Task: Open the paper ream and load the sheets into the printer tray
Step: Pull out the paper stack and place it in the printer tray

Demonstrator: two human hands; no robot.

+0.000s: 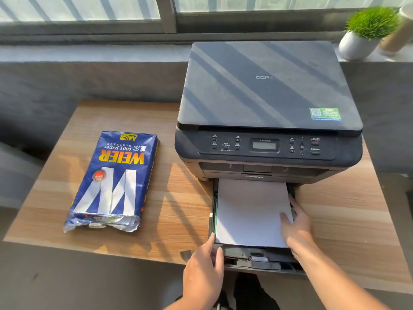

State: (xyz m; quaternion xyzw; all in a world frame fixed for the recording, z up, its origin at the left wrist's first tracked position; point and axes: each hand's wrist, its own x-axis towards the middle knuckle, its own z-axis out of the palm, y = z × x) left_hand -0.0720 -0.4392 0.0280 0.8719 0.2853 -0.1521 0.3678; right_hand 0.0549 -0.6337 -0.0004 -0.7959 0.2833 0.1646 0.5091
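A blue paper ream [114, 180] lies on the wooden table, its near end torn open and crumpled. The dark printer [268, 113] stands to its right with its paper tray [259, 258] pulled out toward me. A stack of white sheets [248, 211] lies in the tray. My right hand [295, 224] rests flat on the stack's right side, fingers spread. My left hand [205, 262] touches the tray's front left corner with its fingertips by the near left corner of the sheets.
The wooden table [178, 209] ends close to me, and the tray overhangs its front edge. A potted green plant [366, 32] stands on the window sill at the back right. A grey ledge runs behind the table.
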